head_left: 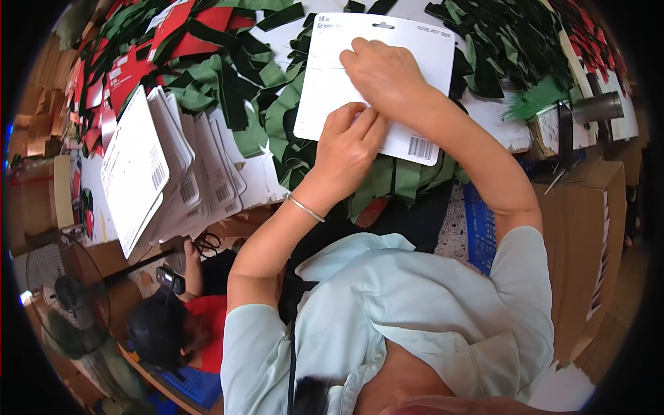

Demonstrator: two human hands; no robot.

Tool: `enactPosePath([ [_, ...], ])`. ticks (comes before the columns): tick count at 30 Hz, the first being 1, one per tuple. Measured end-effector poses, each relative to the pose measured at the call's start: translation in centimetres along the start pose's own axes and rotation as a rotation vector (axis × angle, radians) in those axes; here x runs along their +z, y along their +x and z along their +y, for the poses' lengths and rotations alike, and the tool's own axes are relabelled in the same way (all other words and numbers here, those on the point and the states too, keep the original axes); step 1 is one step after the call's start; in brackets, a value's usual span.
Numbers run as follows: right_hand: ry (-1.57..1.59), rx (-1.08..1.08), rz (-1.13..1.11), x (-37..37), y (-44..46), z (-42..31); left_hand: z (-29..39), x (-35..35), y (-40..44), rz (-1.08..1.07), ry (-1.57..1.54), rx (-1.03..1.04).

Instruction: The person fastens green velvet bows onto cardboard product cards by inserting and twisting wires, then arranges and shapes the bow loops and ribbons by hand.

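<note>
A white backing card (321, 104) with a hanging slot and a barcode lies face up on green ribbon pieces (408, 176). My left hand (351, 142) is on the card's lower middle, its fingers bent and pressed together. Higher on the card is my right hand (384, 72), with its fingers curled in. What either hand holds is too small or hidden to name. A thin dark line, like a thread or wire, shows on the card left of my right hand.
A fanned stack of white cards (138, 166) stands at the left edge of the table (259, 176). Red cards (128, 72) and dark green ribbons (484, 48) lie around. A metal cylinder (598, 107) is at right, above a cardboard box (577, 235). A person (166, 328) and a fan (68, 287) are lower left.
</note>
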State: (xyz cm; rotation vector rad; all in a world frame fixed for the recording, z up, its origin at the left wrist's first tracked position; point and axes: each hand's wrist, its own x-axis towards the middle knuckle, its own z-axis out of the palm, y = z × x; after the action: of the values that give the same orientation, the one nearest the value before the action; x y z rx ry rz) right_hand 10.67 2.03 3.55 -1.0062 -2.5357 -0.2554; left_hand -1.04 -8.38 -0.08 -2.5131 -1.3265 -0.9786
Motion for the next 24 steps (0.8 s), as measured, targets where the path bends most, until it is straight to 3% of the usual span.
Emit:
enactPosePath([
  [3, 0.000, -0.040, 0.087, -0.1, -0.2, 0.3, 0.0, -0.2, 0.0, 0.002, 0.004, 0.004],
  [5, 0.176, 0.150, -0.039, -1.5, -0.1, 0.4, -0.1, -0.4, 0.2, 0.021, -0.024, 0.010],
  [6, 0.319, 0.158, 0.105, -1.7, -0.5, 0.7, 0.0, -0.6, 0.2, 0.060, -0.015, 0.009],
  [8, 0.842, 0.387, 0.198, -3.2, -1.4, 0.7, 0.3, -1.4, 0.3, 0.074, -0.032, 0.006],
  [11, 1.133, 0.566, 0.248, -2.2, -3.2, 0.5, 1.0, -0.8, -0.3, 0.001, -0.117, -0.065],
  [12, 1.130, 0.604, 0.236, -0.9, -3.9, 0.6, 0.9, -0.1, -1.0, -0.134, -0.138, -0.096],
  [16, 1.081, 0.525, 0.167, -1.7, -5.5, 0.7, 0.7, -1.0, -1.2, -0.295, -0.340, -0.142],
  [18, 0.879, 0.348, 0.198, -2.1, -6.0, 1.2, -0.1, -1.3, -1.3, -0.215, -0.454, -0.190],
  [19, 0.871, 0.358, 0.199, -2.4, -6.2, 1.4, -0.4, -0.8, -1.4, -0.097, -0.466, -0.212],
  [21, 0.730, 0.304, 0.113, -2.7, -6.7, 1.5, -0.4, 0.2, -1.1, 0.020, -0.518, -0.445],
  [24, 0.594, 0.210, 0.152, -1.4, -6.9, 1.4, -0.7, 1.3, 1.6, 0.109, -0.500, -0.467],
])
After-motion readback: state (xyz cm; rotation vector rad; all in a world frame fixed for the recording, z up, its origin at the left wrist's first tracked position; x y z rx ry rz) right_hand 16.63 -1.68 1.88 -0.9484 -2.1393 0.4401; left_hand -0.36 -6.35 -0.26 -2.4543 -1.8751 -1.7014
